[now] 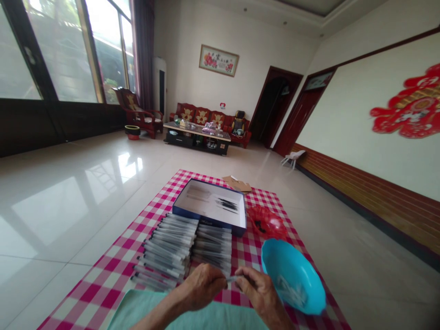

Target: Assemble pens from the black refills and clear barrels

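My left hand (203, 286) is closed on one end of a slim translucent pen (233, 278). The other end is pinched in the fingers of my right hand (257, 293). Only a short middle stretch of the pen shows between them. Just beyond my hands, many pens with clear barrels lie in a left pile (168, 243) and a right pile (213, 245). Behind these is a shallow blue-edged box (202, 206) holding thin dark sticks that look like refills. Right of my right hand stands a blue bowl (307, 275) with small whitish pieces in it.
A red bowl (275, 224) with small black pieces sits behind the blue one. Cardboard (238, 184) lies at the far edge of the checked tablecloth (113, 270). A pale green cloth (137, 307) is nearest me. A coffee table (195, 133) and sofa stand across the room.
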Demonstrator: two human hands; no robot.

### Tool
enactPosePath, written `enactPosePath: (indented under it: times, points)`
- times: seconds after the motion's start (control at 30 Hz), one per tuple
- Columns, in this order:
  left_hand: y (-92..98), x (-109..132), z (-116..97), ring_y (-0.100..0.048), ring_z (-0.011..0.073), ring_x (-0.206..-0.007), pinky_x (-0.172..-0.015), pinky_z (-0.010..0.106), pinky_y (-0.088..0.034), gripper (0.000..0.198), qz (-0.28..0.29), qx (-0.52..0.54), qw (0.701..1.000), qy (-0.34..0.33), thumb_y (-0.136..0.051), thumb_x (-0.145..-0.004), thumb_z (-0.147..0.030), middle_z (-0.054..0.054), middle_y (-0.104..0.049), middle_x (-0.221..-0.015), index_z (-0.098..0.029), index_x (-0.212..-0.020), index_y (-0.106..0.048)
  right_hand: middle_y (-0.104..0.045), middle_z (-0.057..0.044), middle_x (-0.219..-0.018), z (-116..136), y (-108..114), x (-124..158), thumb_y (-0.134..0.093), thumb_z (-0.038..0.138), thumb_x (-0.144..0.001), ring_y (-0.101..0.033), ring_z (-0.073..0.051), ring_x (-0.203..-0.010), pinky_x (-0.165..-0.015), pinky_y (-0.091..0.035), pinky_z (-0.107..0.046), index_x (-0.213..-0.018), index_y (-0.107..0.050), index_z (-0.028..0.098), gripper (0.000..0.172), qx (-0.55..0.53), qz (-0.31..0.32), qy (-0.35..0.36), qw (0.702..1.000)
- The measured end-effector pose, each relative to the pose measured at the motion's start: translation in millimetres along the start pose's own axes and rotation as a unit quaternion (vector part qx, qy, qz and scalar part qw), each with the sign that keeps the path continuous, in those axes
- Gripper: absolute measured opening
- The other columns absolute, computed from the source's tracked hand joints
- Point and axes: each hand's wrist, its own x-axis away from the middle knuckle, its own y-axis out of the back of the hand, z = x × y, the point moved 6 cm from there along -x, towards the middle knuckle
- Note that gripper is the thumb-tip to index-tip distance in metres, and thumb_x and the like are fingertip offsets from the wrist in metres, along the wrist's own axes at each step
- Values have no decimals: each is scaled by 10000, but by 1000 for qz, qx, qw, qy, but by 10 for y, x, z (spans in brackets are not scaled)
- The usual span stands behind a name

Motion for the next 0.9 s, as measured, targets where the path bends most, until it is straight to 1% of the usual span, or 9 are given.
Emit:
enactPosePath:
  times: [0.07,0.13,0.27,0.33,0.47,0.67,0.73,0.8,0.9]
  points:
    - [-9,18,-23,-298,70,-467,-466,222,-195,322,-12,-58,998,-18,-442,-859,-203,-66,-280,-491,-154,-543,-482,-551,22,-621,-14,-30,8,-541,401,-824,-485,-125,-589,-551,-381,-210,-791,-640,186,239,-8,1,3,1000]
    - [-34,40,-16,-322,77,-463,-474,236,-201,318,-34,-130,990,-32,-424,-880,-209,-58,-335,-496,-164,-571,-484,-526,27,-601,-45,-65,18,-524,431,-831,-460,-118,-570,-539,-366,-210,-776,-624,182,274,-29,-4,-4,1000]
    - [-126,77,13,-444,106,-509,-485,253,-224,241,-56,-278,955,-82,-403,-897,-199,-19,-535,-617,-186,-688,-521,-491,30,-568,-110,-126,25,-527,477,-815,-430,-112,-550,-527,-353,-212,-697,-578,174,329,-82,-20,-36,996]
    - [-172,82,37,-482,117,-526,-478,255,-238,206,-50,-326,938,-104,-399,-897,-183,-10,-573,-671,-195,-731,-520,-474,34,-550,-129,-147,24,-541,473,-809,-417,-109,-544,-525,-346,-212,-646,-555,175,340,-99,-20,-47,994]
    - [-253,86,102,-530,137,-569,-488,240,-308,145,-47,-365,923,-111,-410,-889,-164,-5,-584,-707,-203,-789,-508,-478,36,-546,-202,-185,45,-569,454,-804,-419,-108,-551,-534,-348,-215,-613,-557,175,339,-155,-24,-72,985]
    - [-408,107,248,-570,167,-673,-549,235,-403,76,-35,-381,920,-82,-449,-872,-158,11,-600,-779,-204,-874,-510,-513,39,-557,-449,-324,100,-630,469,-756,-462,-119,-545,-523,-379,-220,-640,-586,186,309,-241,-45,-119,962]
    - [-386,75,273,-567,162,-680,-566,233,-410,88,-27,-375,923,-78,-436,-889,-167,11,-598,-785,-204,-873,-514,-561,26,-597,-541,-351,83,-636,489,-745,-508,-134,-573,-547,-409,-230,-705,-623,182,310,-244,-51,-125,960]
    - [-297,13,275,-560,160,-693,-589,236,-413,117,-31,-369,926,-77,-414,-911,-182,10,-592,-787,-207,-888,-525,-610,13,-651,-633,-331,55,-639,512,-736,-561,-159,-619,-589,-447,-250,-904,-652,179,373,-231,-71,-125,962]
    - [-108,-105,274,-541,168,-728,-616,245,-413,166,-53,-372,924,-70,-397,-925,-187,19,-570,-790,-211,-888,-557,-645,5,-687,-743,-223,28,-600,529,-763,-601,-181,-653,-624,-478,-270,-1210,-540,170,577,-180,-133,-110,968]
